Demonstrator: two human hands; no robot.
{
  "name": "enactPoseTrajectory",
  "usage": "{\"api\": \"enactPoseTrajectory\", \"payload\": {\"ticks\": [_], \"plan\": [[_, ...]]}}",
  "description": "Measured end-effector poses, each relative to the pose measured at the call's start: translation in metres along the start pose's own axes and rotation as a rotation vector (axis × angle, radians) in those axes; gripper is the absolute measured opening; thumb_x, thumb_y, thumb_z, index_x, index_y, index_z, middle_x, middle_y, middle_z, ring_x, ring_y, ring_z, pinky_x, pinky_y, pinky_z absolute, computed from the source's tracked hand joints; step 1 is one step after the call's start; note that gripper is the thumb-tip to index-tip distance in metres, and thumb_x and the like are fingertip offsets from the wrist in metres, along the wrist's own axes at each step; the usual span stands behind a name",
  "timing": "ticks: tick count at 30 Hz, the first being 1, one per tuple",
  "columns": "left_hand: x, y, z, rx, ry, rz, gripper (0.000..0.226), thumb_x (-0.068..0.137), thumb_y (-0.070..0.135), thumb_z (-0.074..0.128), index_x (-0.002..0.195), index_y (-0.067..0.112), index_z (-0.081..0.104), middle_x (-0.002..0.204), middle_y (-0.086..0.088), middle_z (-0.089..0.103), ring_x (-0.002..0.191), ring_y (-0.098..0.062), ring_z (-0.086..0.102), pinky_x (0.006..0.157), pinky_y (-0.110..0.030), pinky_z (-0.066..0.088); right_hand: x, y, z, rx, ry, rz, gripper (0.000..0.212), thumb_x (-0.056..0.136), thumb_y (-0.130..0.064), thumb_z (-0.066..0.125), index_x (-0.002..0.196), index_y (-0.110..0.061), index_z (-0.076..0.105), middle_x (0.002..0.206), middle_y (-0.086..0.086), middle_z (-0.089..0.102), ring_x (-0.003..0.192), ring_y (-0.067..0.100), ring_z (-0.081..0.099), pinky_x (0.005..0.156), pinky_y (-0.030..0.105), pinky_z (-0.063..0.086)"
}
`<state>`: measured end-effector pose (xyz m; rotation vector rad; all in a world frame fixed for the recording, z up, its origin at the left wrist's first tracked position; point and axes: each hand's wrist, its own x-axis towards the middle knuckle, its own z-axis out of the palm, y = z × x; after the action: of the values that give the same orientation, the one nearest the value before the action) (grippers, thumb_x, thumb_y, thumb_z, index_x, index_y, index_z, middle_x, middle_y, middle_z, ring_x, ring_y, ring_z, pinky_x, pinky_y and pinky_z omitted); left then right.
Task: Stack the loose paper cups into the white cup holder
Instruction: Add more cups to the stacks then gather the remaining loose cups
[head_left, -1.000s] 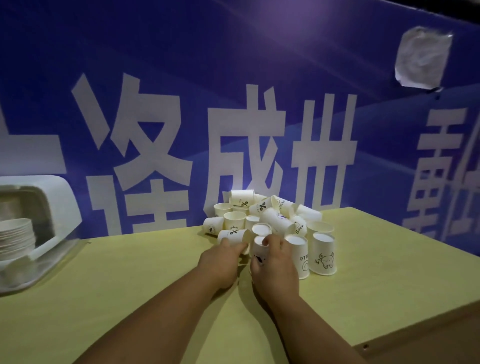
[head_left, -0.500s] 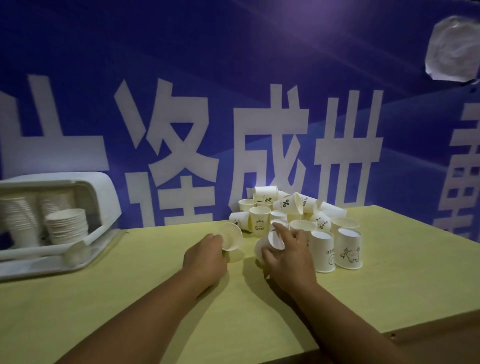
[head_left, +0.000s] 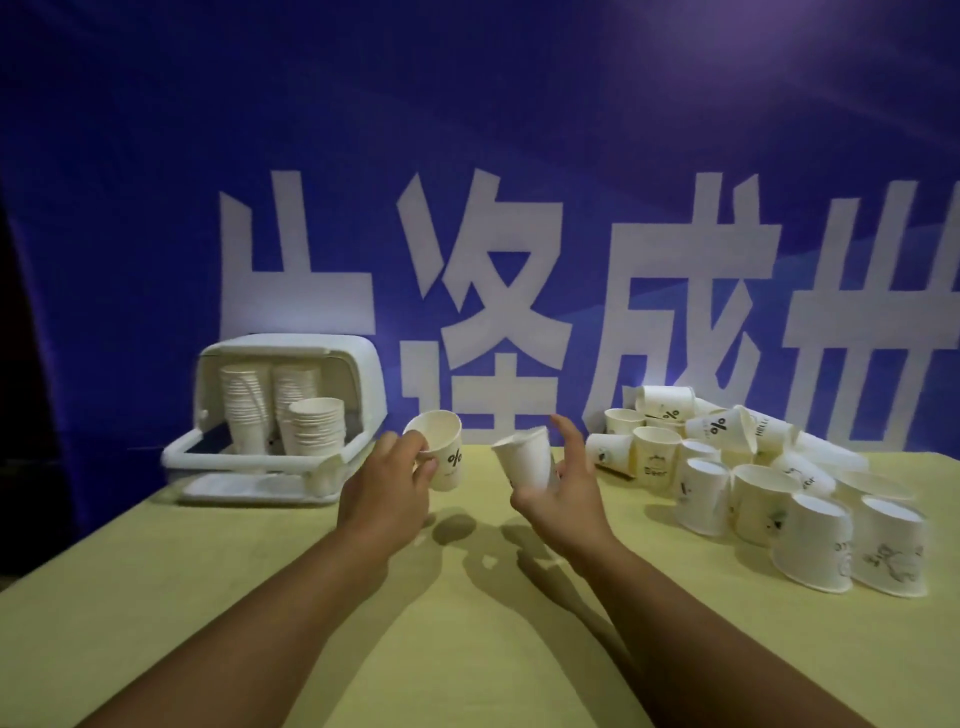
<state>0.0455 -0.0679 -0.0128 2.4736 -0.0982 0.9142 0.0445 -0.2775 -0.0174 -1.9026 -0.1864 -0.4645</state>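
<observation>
My left hand (head_left: 387, 480) grips a white paper cup with a "%" mark (head_left: 441, 452), lifted above the table with its mouth tilted up and left. My right hand (head_left: 563, 480) holds a second paper cup (head_left: 524, 460) against the palm, mouth tilted up and left, forefinger raised. The white cup holder (head_left: 358, 374) stands at the back left with its lid up; three stacks of cups (head_left: 317, 426) stand inside. A pile of loose cups (head_left: 753, 467) lies at the right, some upright, some upside down, some on their sides.
The yellow table (head_left: 260, 597) ends at its left edge near the holder. A blue banner with large white characters (head_left: 493, 270) hangs right behind the table. The holder's flat tray (head_left: 249, 486) juts toward me.
Both hands have lifted off the pile, each with a cup, and moved left toward the holder. The view has swung left, so the holder is now fully in sight.
</observation>
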Motion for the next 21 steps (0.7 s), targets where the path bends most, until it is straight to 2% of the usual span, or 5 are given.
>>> {"api": "enactPoseTrajectory", "payload": {"ticks": [2,6,12,18,21], "plan": [[0.006,-0.015,-0.011,-0.002,0.08,-0.005,0.01,0.101,0.034,0.055,0.103,0.025,0.057,0.102,0.006,0.05,0.09,-0.021,0.054,0.07,-0.034,0.043,0.008,-0.005,0.025,0.003,-0.055,0.003,0.101,0.074,-0.015,0.083,0.14,-0.059,0.02,0.13,-0.004,0.034,0.107,0.02,0.052,0.079,0.029,0.058],[0.023,-0.045,-0.024,-0.018,0.234,-0.029,0.016,0.101,0.034,0.053,0.102,0.02,0.06,0.104,0.0,0.054,0.084,-0.028,0.056,0.068,-0.041,0.051,0.024,-0.013,0.071,0.038,-0.105,-0.012,0.089,0.077,-0.025,0.084,0.138,-0.054,0.026,0.134,-0.005,0.041,0.107,0.018,0.053,0.075,0.024,0.058],[0.061,-0.084,-0.037,-0.059,0.46,-0.082,0.025,0.104,0.037,0.047,0.109,0.017,0.062,0.113,-0.005,0.058,0.09,-0.025,0.056,0.066,-0.035,0.05,0.05,-0.038,0.122,0.209,-0.021,-0.042,0.08,0.072,-0.028,0.089,0.123,-0.042,0.029,0.108,-0.014,0.051,0.092,0.012,0.061,0.073,0.025,0.061],[0.08,-0.125,-0.032,0.093,0.443,-0.148,0.032,0.104,0.039,0.038,0.109,0.015,0.059,0.107,-0.006,0.052,0.087,-0.028,0.054,0.065,-0.034,0.037,0.083,-0.059,0.159,0.227,0.076,-0.092,0.032,0.086,-0.037,0.075,0.109,-0.032,0.052,0.097,-0.019,0.057,0.096,0.012,0.061,0.078,0.025,0.056],[0.087,-0.133,-0.034,0.211,0.373,-0.158,0.026,0.105,0.036,0.037,0.107,0.017,0.055,0.1,0.0,0.045,0.089,-0.022,0.047,0.068,-0.037,0.04,0.103,-0.076,0.172,0.19,0.092,-0.112,0.027,0.097,-0.033,0.063,0.121,-0.024,0.058,0.105,-0.009,0.059,0.101,0.014,0.06,0.083,0.027,0.053]]}}
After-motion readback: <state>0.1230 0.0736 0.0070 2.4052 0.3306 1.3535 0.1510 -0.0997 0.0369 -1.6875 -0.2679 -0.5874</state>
